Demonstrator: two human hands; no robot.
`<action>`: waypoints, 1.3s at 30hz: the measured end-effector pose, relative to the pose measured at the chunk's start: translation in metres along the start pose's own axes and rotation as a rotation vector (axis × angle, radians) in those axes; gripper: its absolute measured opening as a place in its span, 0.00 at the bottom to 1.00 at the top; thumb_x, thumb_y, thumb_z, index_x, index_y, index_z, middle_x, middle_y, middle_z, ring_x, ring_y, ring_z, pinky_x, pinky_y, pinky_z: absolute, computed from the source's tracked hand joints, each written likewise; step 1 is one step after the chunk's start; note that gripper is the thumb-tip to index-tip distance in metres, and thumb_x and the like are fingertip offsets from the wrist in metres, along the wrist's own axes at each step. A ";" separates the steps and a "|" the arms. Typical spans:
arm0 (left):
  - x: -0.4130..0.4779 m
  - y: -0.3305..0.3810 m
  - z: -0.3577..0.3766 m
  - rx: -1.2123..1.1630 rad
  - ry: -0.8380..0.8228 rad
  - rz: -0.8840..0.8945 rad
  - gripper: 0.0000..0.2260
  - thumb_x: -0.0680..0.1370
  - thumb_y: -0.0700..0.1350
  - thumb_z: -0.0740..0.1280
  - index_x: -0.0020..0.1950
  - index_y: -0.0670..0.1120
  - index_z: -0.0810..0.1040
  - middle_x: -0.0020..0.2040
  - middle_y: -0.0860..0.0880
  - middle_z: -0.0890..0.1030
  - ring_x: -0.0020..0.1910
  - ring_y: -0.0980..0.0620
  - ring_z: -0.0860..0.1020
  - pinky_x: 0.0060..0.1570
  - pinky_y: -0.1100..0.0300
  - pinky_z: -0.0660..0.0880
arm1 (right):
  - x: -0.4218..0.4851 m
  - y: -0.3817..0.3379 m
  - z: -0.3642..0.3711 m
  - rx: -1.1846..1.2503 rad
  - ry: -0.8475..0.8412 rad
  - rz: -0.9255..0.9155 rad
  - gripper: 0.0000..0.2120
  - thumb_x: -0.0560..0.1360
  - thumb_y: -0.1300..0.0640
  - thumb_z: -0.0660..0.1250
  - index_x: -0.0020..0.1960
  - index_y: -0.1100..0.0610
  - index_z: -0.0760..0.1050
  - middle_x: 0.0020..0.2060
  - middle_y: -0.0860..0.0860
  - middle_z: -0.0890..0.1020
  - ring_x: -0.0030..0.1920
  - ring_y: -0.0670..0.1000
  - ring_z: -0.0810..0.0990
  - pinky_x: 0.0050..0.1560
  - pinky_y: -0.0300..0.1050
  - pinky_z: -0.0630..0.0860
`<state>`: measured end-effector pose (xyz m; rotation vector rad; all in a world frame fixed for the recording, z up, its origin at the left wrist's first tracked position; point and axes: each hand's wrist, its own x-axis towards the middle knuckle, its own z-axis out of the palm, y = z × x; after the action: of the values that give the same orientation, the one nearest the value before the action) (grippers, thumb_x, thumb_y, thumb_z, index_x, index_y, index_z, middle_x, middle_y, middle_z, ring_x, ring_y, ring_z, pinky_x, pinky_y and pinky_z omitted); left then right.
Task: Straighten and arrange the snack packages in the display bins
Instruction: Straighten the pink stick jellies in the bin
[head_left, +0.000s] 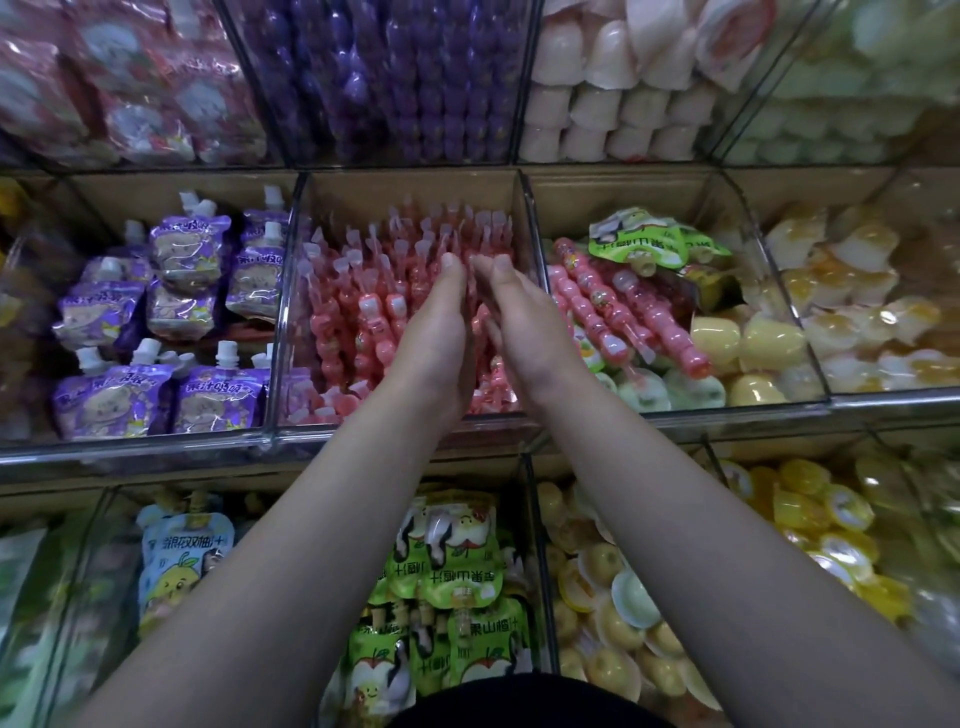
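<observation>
Pink jelly sticks (363, 291) stand packed in the clear middle bin (283, 332) of the middle shelf row. Both my hands reach into that bin with palms facing each other and fingers straight. My left hand (436, 322) and my right hand (519, 317) press against a bunch of the pink sticks between them, fingertips nearly meeting near the bin's back. A few loose pink sticks (639, 312) lie slanted in the bin to the right, over yellow and green jelly cups, beside a green juice pouch (649, 239).
Purple spouted pouches (171, 322) fill the bin on the left. Yellow jelly cups (857, 301) fill the far right bin. Below are green apple pouches (457, 571), a blue pouch (182, 566) and yellow cups (623, 613). The upper shelf holds red, purple and pink packs.
</observation>
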<state>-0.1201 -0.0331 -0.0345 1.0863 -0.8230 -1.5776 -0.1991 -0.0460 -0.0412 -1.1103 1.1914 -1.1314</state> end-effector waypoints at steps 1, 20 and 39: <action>0.000 -0.001 0.003 0.003 -0.006 0.013 0.23 0.84 0.60 0.50 0.71 0.48 0.71 0.58 0.57 0.78 0.59 0.60 0.74 0.63 0.60 0.65 | -0.003 -0.002 -0.004 0.011 0.000 -0.010 0.22 0.84 0.48 0.54 0.73 0.58 0.69 0.70 0.52 0.73 0.68 0.45 0.70 0.73 0.46 0.64; -0.002 -0.023 0.068 0.203 -0.022 -0.001 0.25 0.86 0.50 0.48 0.76 0.34 0.59 0.75 0.35 0.62 0.65 0.47 0.64 0.54 0.63 0.73 | -0.005 -0.013 -0.099 -0.155 0.261 -0.035 0.24 0.83 0.43 0.53 0.70 0.56 0.73 0.64 0.52 0.79 0.65 0.51 0.77 0.66 0.49 0.72; 0.041 -0.045 0.083 0.032 -0.017 -0.085 0.22 0.85 0.58 0.48 0.57 0.49 0.78 0.45 0.52 0.86 0.49 0.59 0.83 0.43 0.65 0.80 | 0.016 0.008 -0.112 -0.277 0.124 -0.062 0.12 0.82 0.47 0.59 0.57 0.47 0.79 0.48 0.43 0.83 0.52 0.43 0.80 0.49 0.32 0.75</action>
<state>-0.2173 -0.0613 -0.0547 1.1455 -0.8257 -1.6513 -0.3103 -0.0651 -0.0570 -1.3081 1.4516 -1.1178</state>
